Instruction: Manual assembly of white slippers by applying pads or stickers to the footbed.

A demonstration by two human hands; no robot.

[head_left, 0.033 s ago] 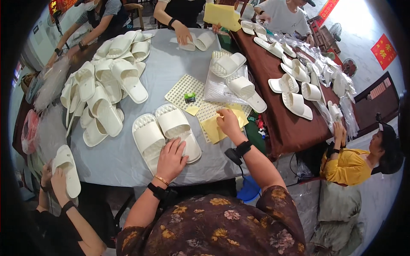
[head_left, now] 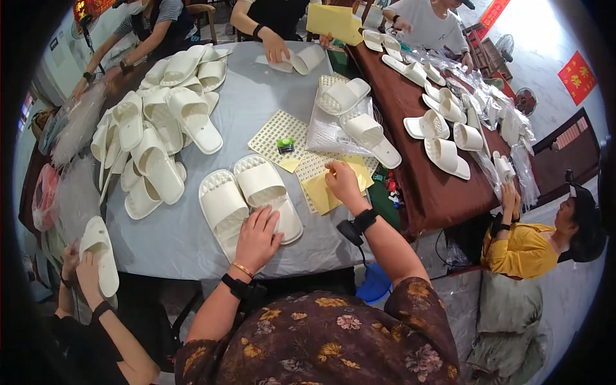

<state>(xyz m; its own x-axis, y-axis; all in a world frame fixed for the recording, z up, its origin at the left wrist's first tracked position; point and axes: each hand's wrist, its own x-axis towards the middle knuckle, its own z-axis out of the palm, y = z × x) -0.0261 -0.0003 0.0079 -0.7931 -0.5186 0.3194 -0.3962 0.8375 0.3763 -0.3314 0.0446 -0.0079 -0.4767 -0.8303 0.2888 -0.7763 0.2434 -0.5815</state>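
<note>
Slippers (head_left: 250, 196), a white pair, lie side by side on the grey desk (head_left: 173, 237). Left hand (head_left: 256, 239) rests open across their near ends. Right hand (head_left: 342, 181) pinches a yellow sheet (head_left: 321, 192) just beside them.

left hand (head_left: 256, 239) covers the near ends of the two cream slippers (head_left: 247, 196). right hand (head_left: 342, 181) hides part of the yellow sheets (head_left: 321, 192). small green item (head_left: 285, 145) on the perforated mat (head_left: 276, 131): too small to tell. far people cut off by top edge. tabletop (head_left: 179, 237) near rim hidden by forearms.
</note>
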